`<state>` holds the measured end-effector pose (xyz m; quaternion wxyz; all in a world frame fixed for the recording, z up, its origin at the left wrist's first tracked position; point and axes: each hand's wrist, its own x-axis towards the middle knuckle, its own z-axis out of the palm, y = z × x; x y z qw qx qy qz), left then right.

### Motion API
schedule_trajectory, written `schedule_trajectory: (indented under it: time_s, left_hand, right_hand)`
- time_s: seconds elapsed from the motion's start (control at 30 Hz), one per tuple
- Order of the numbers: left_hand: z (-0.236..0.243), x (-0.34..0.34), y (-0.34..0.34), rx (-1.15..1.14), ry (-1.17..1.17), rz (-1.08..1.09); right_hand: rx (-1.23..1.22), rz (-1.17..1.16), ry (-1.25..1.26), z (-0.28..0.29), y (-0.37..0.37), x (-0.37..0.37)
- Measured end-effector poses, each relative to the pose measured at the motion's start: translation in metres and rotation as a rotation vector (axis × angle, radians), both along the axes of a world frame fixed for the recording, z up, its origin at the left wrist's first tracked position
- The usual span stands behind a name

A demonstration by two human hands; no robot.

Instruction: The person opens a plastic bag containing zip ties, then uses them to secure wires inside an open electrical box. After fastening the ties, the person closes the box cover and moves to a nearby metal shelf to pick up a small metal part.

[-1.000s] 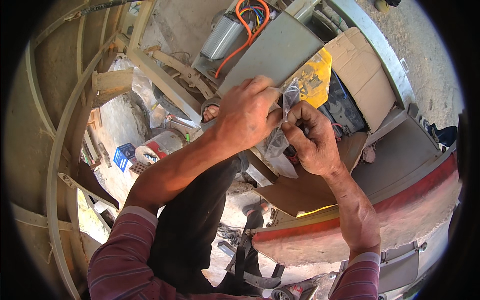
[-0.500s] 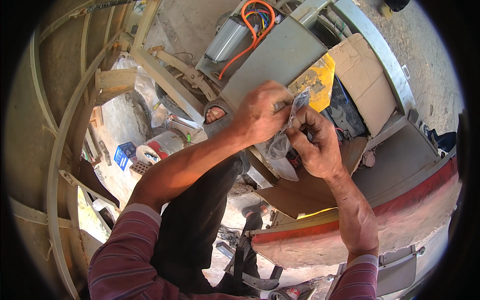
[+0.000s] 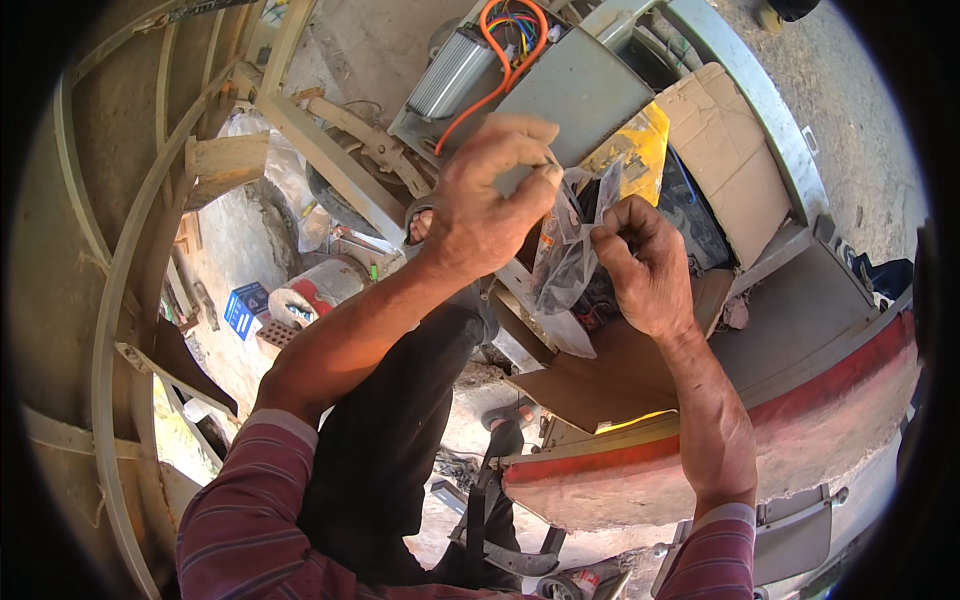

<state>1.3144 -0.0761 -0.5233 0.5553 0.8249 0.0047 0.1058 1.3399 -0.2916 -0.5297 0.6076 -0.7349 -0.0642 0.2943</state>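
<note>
A crumpled clear plastic bag (image 3: 568, 262) hangs between my two hands. Its upper edge is pinched between the thumb and fingers of my right hand (image 3: 648, 268). My left hand (image 3: 490, 195) is closed in a thumb-and-finger pinch, the other fingers curled. The bag's upper left edge reaches those fingertips and appears to be held there. Whether anything lies inside the bag is hard to make out. Beneath it sits an open compartment with wires and a black battery (image 3: 695, 215), partly covered by a yellow plate (image 3: 640, 150).
A grey metal cover (image 3: 575, 90) lies beyond my hands, next to a finned controller (image 3: 450, 75) with an orange cable (image 3: 485, 98). Cardboard (image 3: 725, 150) rests on the right. A metal frame (image 3: 110, 300) stands at left. A blue box (image 3: 245, 308) is on the ground.
My hands have drawn apart. The left moved up and to the left, and the plastic bag is spread wider between them. My right hand has barely shifted.
</note>
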Motion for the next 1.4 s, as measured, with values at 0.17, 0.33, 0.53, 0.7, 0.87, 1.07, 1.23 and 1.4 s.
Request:
schedule_trajectory:
  time_s: [0.17,0.33,0.53,0.7,0.87,1.07,1.23,1.4]
  left_hand:
    - [0.026,0.005,0.03,-0.458,-0.026,0.066]
    - [0.031,0.01,0.052,-0.729,0.014,0.18]
    - [0.019,0.003,0.054,-0.891,0.207,0.155]
    - [0.008,0.004,0.045,-0.954,0.268,0.087]
    - [0.006,0.009,0.043,-1.076,0.336,0.06]
    - [-0.015,0.027,0.056,-0.706,0.406,0.073]
    - [-0.067,0.066,0.084,-0.201,0.523,0.232]
    - [-0.112,0.098,0.09,0.39,0.456,0.159]
  right_hand:
    - [-0.107,-0.05,0.049,0.0,-0.002,0.009]
    - [-0.236,-0.146,-0.14,0.0,-0.003,0.017]
    - [-0.03,-0.044,-0.525,0.005,-0.006,0.022]
    - [0.003,0.204,-0.402,0.006,-0.001,0.012]
    - [-0.016,0.224,-0.459,0.005,0.0,0.01]
    - [0.044,0.138,-0.424,-0.003,-0.002,0.011]
    - [0.14,-0.042,-0.142,-0.012,-0.005,0.009]
    - [0.123,-0.066,-0.028,-0.017,-0.009,0.01]
